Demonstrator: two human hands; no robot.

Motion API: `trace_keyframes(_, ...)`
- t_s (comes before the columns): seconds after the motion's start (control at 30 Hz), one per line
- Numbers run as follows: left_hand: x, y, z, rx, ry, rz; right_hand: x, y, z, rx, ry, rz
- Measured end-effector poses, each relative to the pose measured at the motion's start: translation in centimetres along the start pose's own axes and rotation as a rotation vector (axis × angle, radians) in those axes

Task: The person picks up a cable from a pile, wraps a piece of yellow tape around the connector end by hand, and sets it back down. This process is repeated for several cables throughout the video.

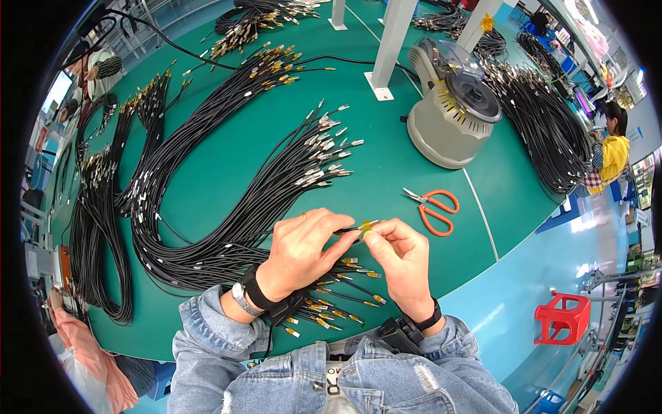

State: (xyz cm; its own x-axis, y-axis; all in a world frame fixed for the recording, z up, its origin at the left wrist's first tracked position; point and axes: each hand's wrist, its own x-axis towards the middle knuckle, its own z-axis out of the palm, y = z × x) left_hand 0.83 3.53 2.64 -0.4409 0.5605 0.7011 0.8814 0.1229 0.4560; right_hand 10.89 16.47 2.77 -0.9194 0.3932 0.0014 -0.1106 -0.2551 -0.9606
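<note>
Between my two hands is the end of a thin black cable, with a bit of yellow tape near its tip. My left hand pinches the cable just behind the tape. The fingertips of my right hand are closed on the yellow tape at the cable's end. Below my hands lie several cable ends wrapped in yellow. A large bundle of black cables curves across the green table to the left, its bare silver ends fanned out beyond my left hand.
Orange-handled scissors lie right of my hands, blades partly apart. Behind them stands a grey tape dispenser, near a metal post. More cables are heaped at the right. A red stool stands on the floor; a person in yellow sits beyond.
</note>
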Motion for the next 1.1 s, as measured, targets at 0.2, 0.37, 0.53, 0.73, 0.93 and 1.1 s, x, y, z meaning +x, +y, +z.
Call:
trace_keyframes(0.2, -0.28, -0.11, 0.09, -0.017, 0.015, 0.029, -0.02, -0.11, -0.16, -0.055, 0.010, 0.016)
trace_keyframes(0.37, -0.33, -0.24, 0.15, 0.034, 0.012, 0.108, -0.03, -0.12, -0.42, -0.081, -0.004, 0.039)
trace_keyframes(0.53, -0.44, -0.35, 0.16, 0.056, -0.010, 0.139, -0.05, -0.12, -0.40, -0.086, -0.002, 0.038)
trace_keyframes(0.73, -0.45, -0.29, 0.20, 0.047, -0.014, 0.125, -0.01, -0.15, -0.23, -0.059, 0.019, 0.047)
trace_keyframes(0.93, -0.56, -0.27, 0.14, 0.054, -0.035, 0.132, -0.07, -0.22, -0.30, -0.081, 0.020, 0.067)
trace_keyframes(1.1, -0.60, 0.00, 0.05, 0.063, -0.054, 0.116, -0.04, -0.06, -0.40, -0.077, 0.020, 0.068)
